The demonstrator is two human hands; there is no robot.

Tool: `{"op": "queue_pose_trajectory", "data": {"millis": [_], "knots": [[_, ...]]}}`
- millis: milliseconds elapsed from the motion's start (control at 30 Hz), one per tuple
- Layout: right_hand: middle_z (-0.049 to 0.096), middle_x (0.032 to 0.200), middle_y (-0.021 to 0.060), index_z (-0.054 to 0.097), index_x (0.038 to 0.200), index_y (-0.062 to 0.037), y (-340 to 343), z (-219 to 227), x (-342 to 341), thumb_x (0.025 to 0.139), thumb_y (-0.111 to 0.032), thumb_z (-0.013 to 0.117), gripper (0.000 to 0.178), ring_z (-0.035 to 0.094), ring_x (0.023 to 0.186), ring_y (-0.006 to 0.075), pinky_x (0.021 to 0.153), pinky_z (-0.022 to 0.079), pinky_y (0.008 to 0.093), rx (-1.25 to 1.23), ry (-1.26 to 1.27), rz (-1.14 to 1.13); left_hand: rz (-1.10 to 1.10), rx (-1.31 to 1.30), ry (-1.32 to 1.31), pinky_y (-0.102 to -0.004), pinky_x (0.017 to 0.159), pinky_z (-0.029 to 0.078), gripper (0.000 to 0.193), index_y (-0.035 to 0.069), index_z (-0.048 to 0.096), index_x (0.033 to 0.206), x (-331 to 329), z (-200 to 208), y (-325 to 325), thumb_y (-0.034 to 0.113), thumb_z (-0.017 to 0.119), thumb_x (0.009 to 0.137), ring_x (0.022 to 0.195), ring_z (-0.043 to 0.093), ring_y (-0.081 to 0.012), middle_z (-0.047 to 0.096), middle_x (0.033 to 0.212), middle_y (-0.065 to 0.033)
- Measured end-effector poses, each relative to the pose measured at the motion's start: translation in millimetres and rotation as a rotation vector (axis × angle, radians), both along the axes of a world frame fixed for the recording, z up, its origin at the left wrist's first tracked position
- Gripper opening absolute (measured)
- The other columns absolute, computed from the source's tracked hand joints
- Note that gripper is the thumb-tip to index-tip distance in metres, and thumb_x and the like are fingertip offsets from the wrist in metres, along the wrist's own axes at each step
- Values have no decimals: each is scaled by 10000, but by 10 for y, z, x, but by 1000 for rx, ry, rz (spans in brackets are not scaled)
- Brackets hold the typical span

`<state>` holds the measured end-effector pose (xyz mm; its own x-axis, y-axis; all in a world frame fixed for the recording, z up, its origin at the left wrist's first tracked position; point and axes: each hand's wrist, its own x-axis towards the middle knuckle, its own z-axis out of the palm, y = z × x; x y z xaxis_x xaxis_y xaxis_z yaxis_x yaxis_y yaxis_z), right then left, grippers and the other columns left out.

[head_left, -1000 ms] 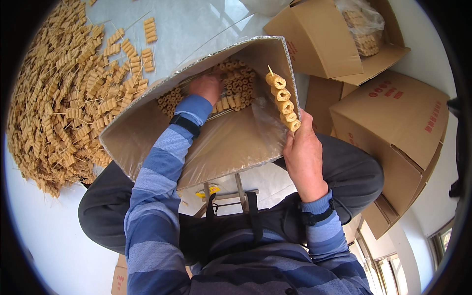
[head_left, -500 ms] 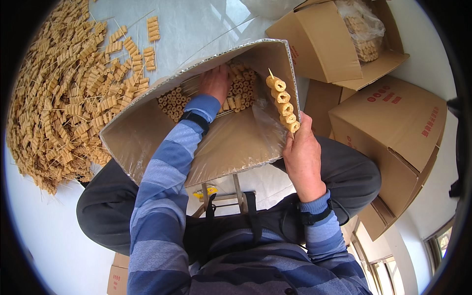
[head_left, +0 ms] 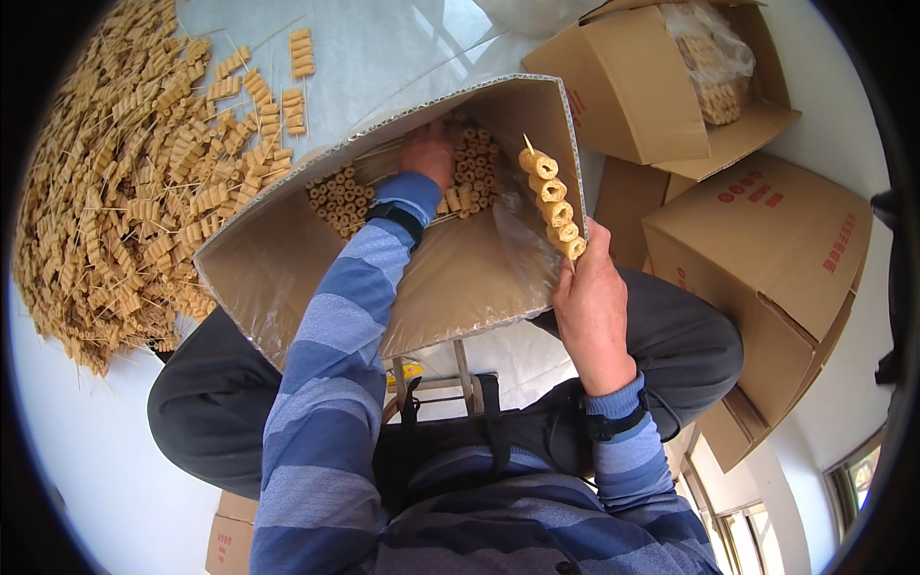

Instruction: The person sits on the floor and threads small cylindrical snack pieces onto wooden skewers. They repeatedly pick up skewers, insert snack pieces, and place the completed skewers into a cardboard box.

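Note:
An open cardboard box point(head_left: 460, 297) lined with clear plastic tilts toward me between my knees. Inside at its far end are stacked skewers of tan, hollow rolls point(head_left: 340, 199), their round ends facing me in two groups with thin sticks between them. My left hand point(head_left: 428, 155) reaches deep into the box among those sticks; its fingers are hidden in shadow. At the box's right edge my right hand point(head_left: 591, 311) is closed on the lower end of a skewer of rolls point(head_left: 553, 201), which stands nearly upright, its pointed tip showing on top.
A large heap of similar skewers point(head_left: 115, 192) spreads over the floor at the left, a few lying apart at its edge. To the right stand an open carton point(head_left: 623, 96) with a plastic bag of rolls point(head_left: 711, 67) and another carton point(head_left: 767, 235). A small stool point(head_left: 436, 383) shows below.
My left hand has shifted slightly right and deeper into the box, its forearm moving right with it. My right hand still holds the skewer in nearly the same place.

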<state>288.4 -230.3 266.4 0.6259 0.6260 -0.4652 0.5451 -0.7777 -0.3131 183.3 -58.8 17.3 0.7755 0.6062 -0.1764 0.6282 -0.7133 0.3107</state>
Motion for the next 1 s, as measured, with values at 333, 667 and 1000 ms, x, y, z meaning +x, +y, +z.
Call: {"op": "queue_pose_trajectory", "data": {"millis": [333,667,1000], "knots": [[655,1007,249,409,1322,-48,4,-5,8,895,-41,600,468,657,897,431,753,528,505,10,12,-12,99,-36,-105,-475,899,521,294,76,594,1175,-60,-81,62,86,540,886,1077,590,-392,562,1222,-193],[656,992,242,412,1323,-58,6,-16,10,888,-35,608,478,657,891,429,752,524,504,12,18,-14,141,-30,-130,-473,909,520,356,90,591,1238,-171,20,44,117,581,883,1111,589,-377,538,1320,-163],[656,970,235,415,1323,-60,27,-14,4,895,-47,606,469,656,880,420,751,523,502,-14,20,-37,204,-433,265,-531,838,532,355,140,585,1288,-402,100,-23,279,488,976,951,666,-431,701,1038,-212]]}}
